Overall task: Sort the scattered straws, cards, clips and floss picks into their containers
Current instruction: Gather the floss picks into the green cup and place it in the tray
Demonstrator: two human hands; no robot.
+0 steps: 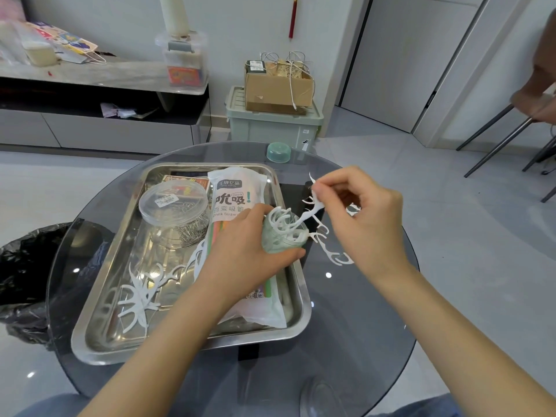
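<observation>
My left hand [246, 251] grips a small pale green floss pick jar [281, 240], tilted over the right edge of the steel tray [99, 335], with several white picks sticking out of its mouth. My right hand [364, 215] pinches white floss picks [313, 206] just above the jar's opening. More floss picks [334, 251] lie on the glass to the right of the jar, and a heap of floss picks [138, 293] lies in the tray's near left. The straw bag [237, 200] lies in the tray under my left hand. A clear round clip tub [173, 203] with metal clips stands at the tray's back left, over a card box [183, 182].
The jar's green lid [278, 152] sits on the round glass table [361, 326] behind the tray. A black bin bag [27, 266] stands left of the table. Another person's hand [541, 85] shows at the upper right edge, above chair legs.
</observation>
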